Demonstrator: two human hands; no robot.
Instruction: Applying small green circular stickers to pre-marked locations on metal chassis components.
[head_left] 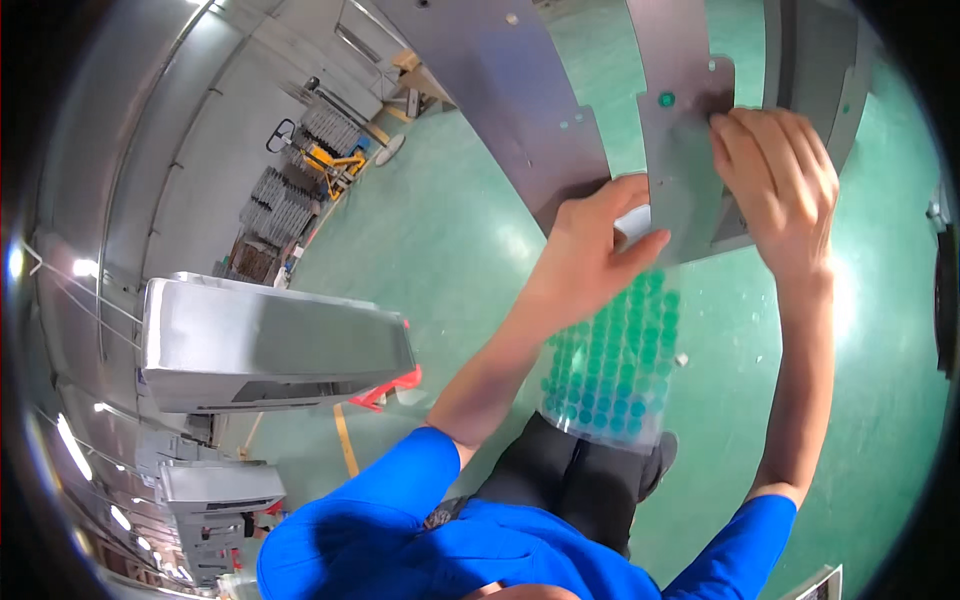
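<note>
My left hand (592,252) pinches the top edge of a clear sheet of round green stickers (612,360), which hangs down over my legs. My right hand (778,182) lies flat, fingers together, against a grey sheet-metal panel (680,180) right in front of me. One green sticker (666,99) sits on that panel just left of my right fingertips. A second metal panel (520,100) hangs to the left of it.
The floor (440,240) is glossy green. A long grey metal cabinet (260,345) stands at my left with a red base under it. More cabinets (215,490) stand lower left, and racks with a yellow cart (325,160) farther back.
</note>
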